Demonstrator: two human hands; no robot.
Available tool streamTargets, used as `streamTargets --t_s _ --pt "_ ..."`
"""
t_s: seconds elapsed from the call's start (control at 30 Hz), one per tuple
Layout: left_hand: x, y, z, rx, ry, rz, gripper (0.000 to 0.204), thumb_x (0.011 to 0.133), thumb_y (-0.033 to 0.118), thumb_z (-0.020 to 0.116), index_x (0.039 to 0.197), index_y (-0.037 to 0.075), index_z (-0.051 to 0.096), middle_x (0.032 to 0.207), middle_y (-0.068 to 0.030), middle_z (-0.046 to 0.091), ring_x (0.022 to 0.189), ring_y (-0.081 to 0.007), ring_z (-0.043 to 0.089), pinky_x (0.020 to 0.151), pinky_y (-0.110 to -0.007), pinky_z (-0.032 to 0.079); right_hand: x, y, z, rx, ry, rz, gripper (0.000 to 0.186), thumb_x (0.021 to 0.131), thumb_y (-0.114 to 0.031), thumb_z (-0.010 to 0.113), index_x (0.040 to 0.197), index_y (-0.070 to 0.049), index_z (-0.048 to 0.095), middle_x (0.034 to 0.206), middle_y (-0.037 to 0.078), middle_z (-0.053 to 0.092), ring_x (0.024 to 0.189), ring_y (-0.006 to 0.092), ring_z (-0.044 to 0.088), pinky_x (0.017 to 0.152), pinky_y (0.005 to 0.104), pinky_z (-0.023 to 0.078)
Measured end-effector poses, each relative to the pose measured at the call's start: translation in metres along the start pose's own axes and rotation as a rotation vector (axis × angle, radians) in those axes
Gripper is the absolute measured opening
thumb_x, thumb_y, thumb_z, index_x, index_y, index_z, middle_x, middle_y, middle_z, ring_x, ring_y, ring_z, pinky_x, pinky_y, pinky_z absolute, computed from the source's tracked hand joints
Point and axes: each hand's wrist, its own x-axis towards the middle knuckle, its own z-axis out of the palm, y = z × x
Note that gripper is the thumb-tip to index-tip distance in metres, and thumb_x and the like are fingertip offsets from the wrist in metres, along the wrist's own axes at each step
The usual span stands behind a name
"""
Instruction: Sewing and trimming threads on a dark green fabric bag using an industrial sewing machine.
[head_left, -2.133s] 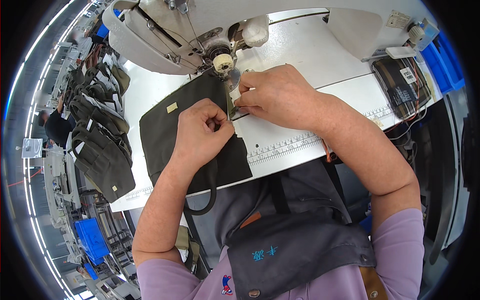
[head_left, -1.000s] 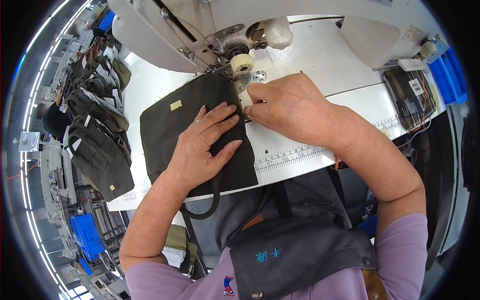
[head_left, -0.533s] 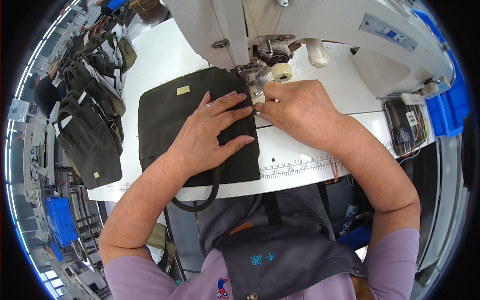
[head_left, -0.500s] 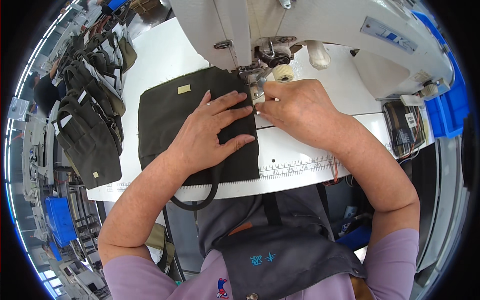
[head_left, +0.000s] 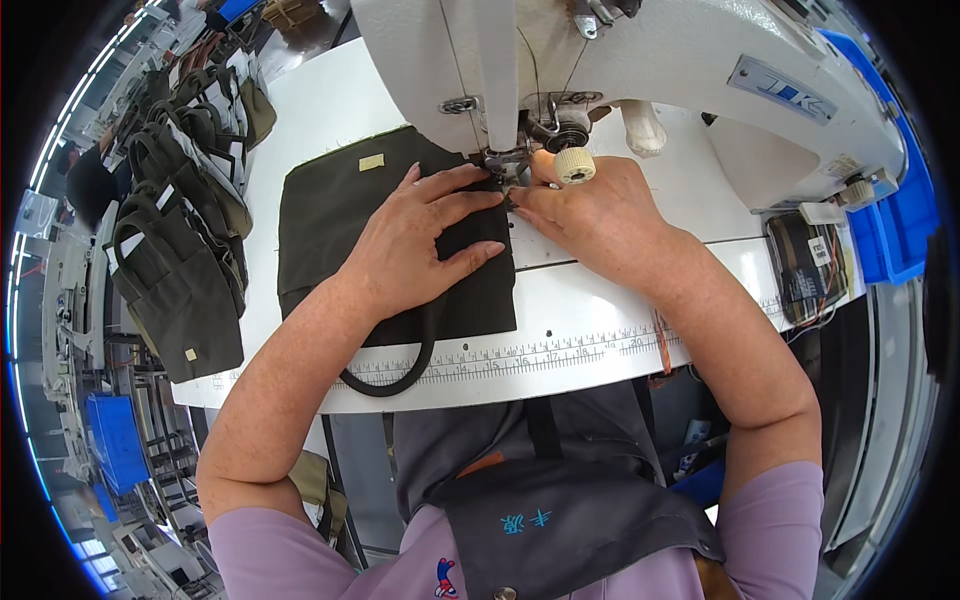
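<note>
A dark olive fabric bag piece (head_left: pixel 335 215) with a small pale yellow label (head_left: pixel 371 162) lies flat on the white sewing table. Its far right corner is at the presser foot (head_left: pixel 507 168) of a sewing machine (head_left: pixel 640 60). My left hand (head_left: pixel 405 240) rests on the fabric, fingers spread. A rounded dark handle (head_left: pixel 405 385) loops out from the near edge below that wrist. Close beside the presser foot, my right hand (head_left: pixel 595 210) has its fingers pinched at the fabric's right edge. What lies between those fingertips is hidden.
Several similar olive bags (head_left: pixel 180 270) are heaped along the table's left side. A printed ruler strip (head_left: pixel 560 355) follows the near edge. At the right are a dark folded bundle (head_left: pixel 800 265) and a blue bin (head_left: pixel 890 235). The machine's arm overhangs the far right.
The bag piece has slid away from me, further under the machine, and its near edge now sits behind the ruler. Both hands have moved a little with it.
</note>
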Motion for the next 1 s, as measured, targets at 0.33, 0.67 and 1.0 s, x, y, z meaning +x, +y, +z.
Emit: streamTargets --t_s 0.33,0.67,1.0 --pt "-0.007 0.025 0.004 0.053 -0.006 0.012 0.04 0.09 0.02 0.074 0.125 0.003 0.069 0.134 -0.0105 0.065 0.122 -0.0304 0.063 0.113 -0.048 0.044 -0.008 0.007 0.003 0.113 0.062 0.038 0.021 0.085 -0.029 0.076 0.097 -0.012 0.074 0.087 0.003 0.067 0.069 0.028 0.066 0.062 0.0419 0.052" --pt "-0.008 0.016 0.006 -0.056 0.124 0.019 0.039 0.081 0.01 0.081 0.117 0.0 0.071 0.128 -0.0169 0.067 0.118 -0.0327 0.066 0.102 -0.039 0.054 -0.009 -0.004 -0.006 0.166 -0.127 0.058 0.032 0.079 -0.022 0.074 0.109 -0.014 0.075 0.087 0.003 0.066 0.073 0.0276 0.068 0.062 0.0423 0.054" --pt "0.008 0.004 0.004 -0.102 0.132 -0.002 0.038 0.081 0.015 0.083 0.112 -0.004 0.072 0.121 -0.0168 0.07 0.11 -0.0324 0.07 0.097 -0.037 0.056 -0.006 -0.01 -0.006 0.067 -0.163 0.154 0.036 0.082 -0.024 0.073 0.117 -0.013 0.073 0.094 0.004 0.071 0.078 0.0274 0.071 0.065 0.0418 0.055"
